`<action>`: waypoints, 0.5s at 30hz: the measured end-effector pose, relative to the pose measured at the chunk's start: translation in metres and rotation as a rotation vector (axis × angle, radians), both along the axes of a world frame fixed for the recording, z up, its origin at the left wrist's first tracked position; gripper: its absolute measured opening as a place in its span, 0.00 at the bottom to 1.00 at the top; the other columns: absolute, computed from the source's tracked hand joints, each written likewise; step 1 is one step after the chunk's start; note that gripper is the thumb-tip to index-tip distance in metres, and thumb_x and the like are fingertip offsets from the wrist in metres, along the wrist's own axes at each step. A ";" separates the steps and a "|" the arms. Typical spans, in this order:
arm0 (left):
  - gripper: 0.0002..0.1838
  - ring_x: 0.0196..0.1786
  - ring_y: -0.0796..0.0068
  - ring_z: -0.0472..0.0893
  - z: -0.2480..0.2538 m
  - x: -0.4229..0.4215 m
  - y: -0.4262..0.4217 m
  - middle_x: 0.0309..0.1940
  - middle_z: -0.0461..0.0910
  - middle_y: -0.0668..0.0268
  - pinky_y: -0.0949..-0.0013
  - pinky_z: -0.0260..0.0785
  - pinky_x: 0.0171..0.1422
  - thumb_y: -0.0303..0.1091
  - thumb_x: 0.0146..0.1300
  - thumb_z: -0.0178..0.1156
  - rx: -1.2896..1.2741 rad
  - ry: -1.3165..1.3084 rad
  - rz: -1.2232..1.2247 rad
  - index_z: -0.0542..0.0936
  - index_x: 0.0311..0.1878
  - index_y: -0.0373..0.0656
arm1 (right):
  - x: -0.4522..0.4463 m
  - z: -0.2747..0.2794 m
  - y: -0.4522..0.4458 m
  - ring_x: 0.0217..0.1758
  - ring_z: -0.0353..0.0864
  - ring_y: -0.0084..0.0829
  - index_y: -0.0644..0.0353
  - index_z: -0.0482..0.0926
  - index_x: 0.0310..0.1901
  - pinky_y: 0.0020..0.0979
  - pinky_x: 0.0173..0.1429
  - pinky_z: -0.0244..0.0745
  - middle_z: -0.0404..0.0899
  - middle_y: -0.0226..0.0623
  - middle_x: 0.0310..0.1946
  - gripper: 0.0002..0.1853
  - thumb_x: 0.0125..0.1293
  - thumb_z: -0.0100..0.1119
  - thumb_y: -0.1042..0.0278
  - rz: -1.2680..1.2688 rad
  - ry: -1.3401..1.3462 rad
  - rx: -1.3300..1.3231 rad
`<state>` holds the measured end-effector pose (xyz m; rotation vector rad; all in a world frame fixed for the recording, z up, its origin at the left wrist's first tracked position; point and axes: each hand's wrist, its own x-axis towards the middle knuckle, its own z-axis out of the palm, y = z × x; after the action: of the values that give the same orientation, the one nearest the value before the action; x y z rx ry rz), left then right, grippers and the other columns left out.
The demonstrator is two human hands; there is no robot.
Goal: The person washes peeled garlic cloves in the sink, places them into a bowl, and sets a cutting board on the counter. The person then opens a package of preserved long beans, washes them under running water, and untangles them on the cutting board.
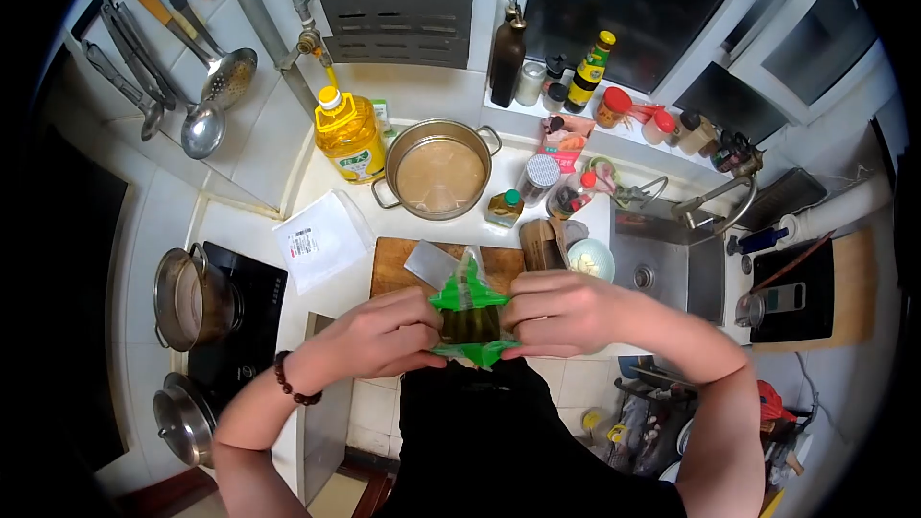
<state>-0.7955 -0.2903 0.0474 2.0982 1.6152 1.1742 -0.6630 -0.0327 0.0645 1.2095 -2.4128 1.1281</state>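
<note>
Look at that left wrist: a snug bracelet [297,380] of round, dark brown beads circled it, just behind the bare left hand [391,331]! The right hand [566,309] and both forearms [686,341] went bare, and plain black clothing [508,460] covered the body.

Kitchen | metal sink [662,251] | cutting board [390,267] | black cooktop [257,278] | hanging utensils [203,130]

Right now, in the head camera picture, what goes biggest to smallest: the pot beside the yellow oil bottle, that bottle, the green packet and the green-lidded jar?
1. Pot
2. Yellow oil bottle and green packet: can't rank these; the packet is partly hidden and nearer the camera.
3. Green-lidded jar
</note>
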 end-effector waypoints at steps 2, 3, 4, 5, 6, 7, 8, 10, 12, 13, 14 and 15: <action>0.20 0.49 0.55 0.80 -0.035 0.007 -0.005 0.49 0.77 0.57 0.59 0.76 0.50 0.37 0.51 0.80 0.093 -0.094 0.184 0.78 0.39 0.40 | 0.001 -0.009 -0.004 0.34 0.76 0.39 0.62 0.72 0.26 0.38 0.38 0.75 0.74 0.39 0.33 0.14 0.60 0.72 0.73 -0.116 0.026 -0.015; 0.20 0.49 0.55 0.80 -0.057 0.013 -0.009 0.49 0.77 0.57 0.59 0.76 0.50 0.37 0.51 0.80 0.088 -0.101 0.188 0.78 0.39 0.40 | 0.000 -0.017 -0.005 0.34 0.76 0.39 0.62 0.72 0.26 0.38 0.38 0.75 0.74 0.39 0.33 0.14 0.60 0.72 0.73 -0.112 0.019 -0.020; 0.27 0.56 0.53 0.77 -0.079 0.019 -0.011 0.57 0.74 0.55 0.56 0.74 0.57 0.40 0.49 0.81 0.185 -0.146 0.297 0.78 0.48 0.41 | -0.001 -0.026 -0.006 0.36 0.78 0.40 0.63 0.73 0.26 0.38 0.40 0.76 0.76 0.40 0.35 0.14 0.59 0.72 0.73 -0.142 0.005 -0.038; 0.35 0.64 0.52 0.75 -0.095 0.021 -0.009 0.65 0.72 0.52 0.53 0.72 0.64 0.44 0.47 0.83 0.286 -0.187 0.406 0.78 0.57 0.42 | -0.004 -0.031 -0.005 0.37 0.79 0.40 0.64 0.74 0.27 0.38 0.41 0.78 0.77 0.41 0.37 0.13 0.59 0.72 0.74 -0.170 -0.004 -0.052; 0.35 0.64 0.52 0.75 -0.102 0.025 0.000 0.65 0.72 0.52 0.53 0.72 0.64 0.44 0.47 0.83 0.287 -0.186 0.408 0.78 0.57 0.42 | -0.006 -0.034 -0.006 0.37 0.79 0.40 0.64 0.74 0.27 0.38 0.41 0.78 0.77 0.41 0.37 0.13 0.59 0.72 0.74 -0.167 -0.004 -0.051; 0.45 0.69 0.52 0.71 -0.107 0.033 0.013 0.70 0.68 0.52 0.52 0.70 0.67 0.45 0.45 0.84 0.380 -0.543 0.415 0.72 0.65 0.43 | -0.007 -0.036 -0.007 0.37 0.80 0.41 0.64 0.73 0.26 0.38 0.41 0.78 0.77 0.41 0.38 0.14 0.59 0.72 0.74 -0.166 -0.007 -0.050; 0.54 0.75 0.52 0.66 -0.115 0.035 0.021 0.74 0.64 0.51 0.51 0.67 0.71 0.46 0.44 0.85 0.468 -0.902 0.411 0.66 0.74 0.45 | -0.008 -0.038 -0.009 0.37 0.80 0.41 0.65 0.73 0.26 0.38 0.40 0.78 0.78 0.42 0.38 0.14 0.58 0.73 0.74 -0.166 -0.011 -0.049; 0.57 0.78 0.52 0.62 -0.166 0.025 0.023 0.77 0.60 0.53 0.48 0.63 0.75 0.63 0.55 0.73 0.239 -0.773 0.440 0.54 0.80 0.47 | -0.012 -0.048 -0.012 0.36 0.80 0.41 0.66 0.74 0.26 0.38 0.40 0.79 0.78 0.42 0.39 0.13 0.58 0.73 0.75 -0.156 -0.018 -0.097; 0.55 0.77 0.53 0.64 -0.224 0.030 0.031 0.76 0.62 0.55 0.45 0.61 0.77 0.80 0.61 0.50 -0.006 -2.068 0.023 0.57 0.79 0.47 | -0.020 -0.053 -0.013 0.36 0.81 0.40 0.67 0.75 0.27 0.38 0.40 0.79 0.79 0.42 0.39 0.13 0.58 0.73 0.75 -0.139 -0.014 -0.133; 0.54 0.75 0.55 0.68 -0.213 0.037 0.039 0.75 0.65 0.57 0.45 0.59 0.79 0.84 0.64 0.31 0.023 -2.126 -0.144 0.60 0.78 0.47 | -0.021 -0.055 -0.014 0.37 0.82 0.41 0.68 0.77 0.28 0.37 0.41 0.80 0.80 0.43 0.41 0.11 0.58 0.72 0.76 -0.168 -0.019 -0.150; 0.54 0.75 0.55 0.68 -0.214 0.040 0.043 0.75 0.65 0.57 0.45 0.59 0.79 0.84 0.64 0.31 0.026 -2.125 -0.148 0.60 0.78 0.47 | -0.023 -0.058 -0.014 0.38 0.83 0.42 0.69 0.79 0.30 0.36 0.43 0.81 0.82 0.43 0.42 0.09 0.58 0.72 0.77 -0.199 -0.021 -0.167; 0.52 0.74 0.55 0.69 -0.215 0.042 0.046 0.74 0.66 0.56 0.45 0.60 0.78 0.81 0.67 0.33 0.050 -2.109 0.047 0.61 0.78 0.47 | -0.023 -0.060 -0.014 0.38 0.83 0.42 0.69 0.79 0.30 0.36 0.43 0.81 0.82 0.43 0.42 0.09 0.58 0.72 0.77 -0.200 -0.019 -0.163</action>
<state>-0.7536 -0.2441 -0.1672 -0.0087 0.4128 2.0085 -0.6863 -0.0465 0.0046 0.8901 -2.3401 1.2500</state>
